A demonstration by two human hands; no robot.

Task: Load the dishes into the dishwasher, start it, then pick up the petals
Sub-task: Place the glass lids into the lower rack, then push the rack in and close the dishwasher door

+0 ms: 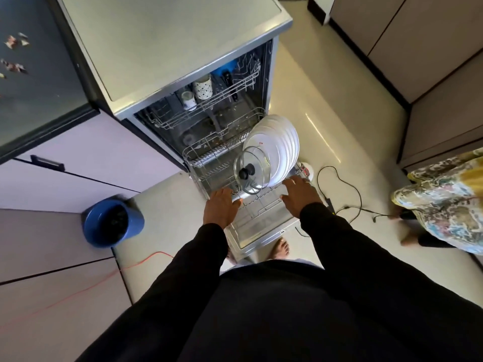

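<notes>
We lean over the open dishwasher (pixel 183 48), both hands at its pulled-out lower rack (pixel 206 163).

Petals (pixel 14 53) lie scattered on the dark counter (pixel 39 100) at far left, and a blue bin (pixel 112 223) sits on the floor below. Mugs (pixel 202 87) stand in the upper rack (pixel 245 82). Our left hand (pixel 220 207) rests on the lower rack's front rim, fingers straight, gripping nothing. A glass lid (pixel 252 171) stands on edge just before upright white plates (pixel 277 142). Our right hand (pixel 300 195) lies spread flat, empty. A black cable (pixel 347 189) trails beyond.
</notes>
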